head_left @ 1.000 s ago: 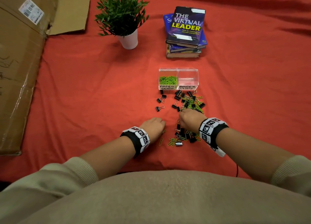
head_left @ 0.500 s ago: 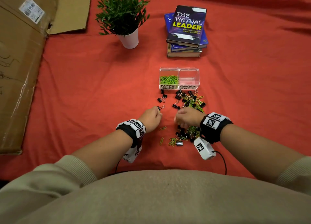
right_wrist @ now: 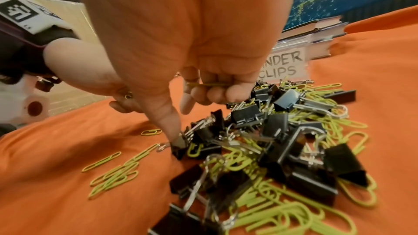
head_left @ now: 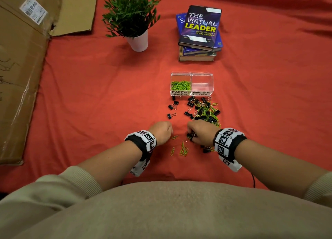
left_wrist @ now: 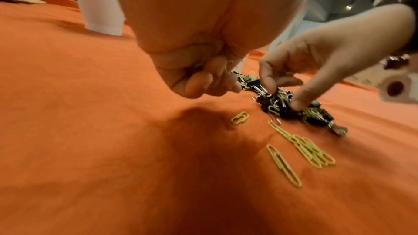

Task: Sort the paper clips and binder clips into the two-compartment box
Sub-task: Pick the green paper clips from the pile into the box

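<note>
Box: clear two-compartment box [head_left: 191, 84] at 12 o'clock from the hands, well apart from them. Labels face the person, so the sorting rule reads at a glance.
Left compartment: marked PAPER CLIPS, holds a heap of green paper clips [head_left: 180, 85].
Right compartment: marked BINDER CLIPS, looks empty. Judgement: binder sorting not yet begun.
Mixed pile: black binder clips [head_left: 198, 109] tangled with green paper clips, just in front of the box at its 6 o'clock, running down to the right hand. A few binder clips lie apart at the pile's 9 o'clock.
Loose paper clips: small group [head_left: 183, 149] on the cloth between the wrists, clear of the tangle; probably easiest to take next.
Right hand: right hand [head_left: 202, 133] palm down on the near end of the pile. Forefinger tip presses a binder clip [right_wrist: 178, 146]; the curled fingers pinch one green paper clip [right_wrist: 208, 84]. Judgement: pinning the tangle while pulling paper clips free.
Left hand: left hand [head_left: 160, 131] at 9 o'clock of the right, close to it, knuckles up, fingers curled tight. Something thin glints inside; cannot tell what.
Surface: red cloth [head_left: 89, 95].
Surroundings: potted plant [head_left: 132, 17] at 11 o'clock, stack of books [head_left: 200, 34] at 12, cardboard [head_left: 19, 68] at 9.
</note>
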The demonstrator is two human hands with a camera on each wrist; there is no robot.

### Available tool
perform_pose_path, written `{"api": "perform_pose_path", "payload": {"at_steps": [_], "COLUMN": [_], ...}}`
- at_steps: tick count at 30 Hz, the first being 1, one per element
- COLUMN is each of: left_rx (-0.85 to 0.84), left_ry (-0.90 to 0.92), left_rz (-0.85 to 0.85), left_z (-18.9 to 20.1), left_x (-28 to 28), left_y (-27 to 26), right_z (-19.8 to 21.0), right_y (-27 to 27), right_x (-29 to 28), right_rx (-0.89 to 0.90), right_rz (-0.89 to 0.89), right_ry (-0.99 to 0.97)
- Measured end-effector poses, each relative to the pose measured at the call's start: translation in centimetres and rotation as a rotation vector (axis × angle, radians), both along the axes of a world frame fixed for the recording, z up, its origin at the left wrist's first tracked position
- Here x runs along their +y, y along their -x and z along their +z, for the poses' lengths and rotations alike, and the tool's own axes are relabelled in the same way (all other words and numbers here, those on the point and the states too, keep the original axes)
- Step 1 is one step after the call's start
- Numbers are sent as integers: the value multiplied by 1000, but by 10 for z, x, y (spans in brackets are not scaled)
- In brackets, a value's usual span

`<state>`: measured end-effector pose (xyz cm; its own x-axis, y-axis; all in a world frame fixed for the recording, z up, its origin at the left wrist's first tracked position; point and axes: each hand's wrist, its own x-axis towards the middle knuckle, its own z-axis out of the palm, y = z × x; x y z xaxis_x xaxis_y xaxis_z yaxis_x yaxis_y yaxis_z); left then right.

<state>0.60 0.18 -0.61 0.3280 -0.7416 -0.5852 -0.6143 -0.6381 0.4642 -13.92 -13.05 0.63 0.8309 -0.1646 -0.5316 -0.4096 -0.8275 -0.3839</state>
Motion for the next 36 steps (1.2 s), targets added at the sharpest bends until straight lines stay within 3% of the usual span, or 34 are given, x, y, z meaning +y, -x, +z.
{"api": "perform_pose_path", "payload": {"at_steps": [6, 10, 17, 21, 25, 29, 36], "left_rx": [-322, -332, -268, -62, 20, 131, 138], "left_ry": [-142, -167, -145, 3, 66, 63, 17], "left_rz": [-440, -584, -551, -282, -68, 57, 111], "left_z": [6, 4, 5, 3, 2, 1, -3], "left_x": [8, 14, 16, 13, 3, -3, -7], "left_y": [22, 25, 24, 15, 5, 3, 11], "right_z": [0, -7, -12, -15, -23, -21, 3], "right_y": [3, 1, 6, 10, 16, 13, 7], "right_x": [26, 34, 36, 39, 46, 41, -4], "right_rx": [-83, -57, -12, 16, -60, -81, -122], "right_rz": [246, 328, 363, 376, 376, 230, -479], "right_ry": [40, 108, 84, 138, 191, 35, -414]}}
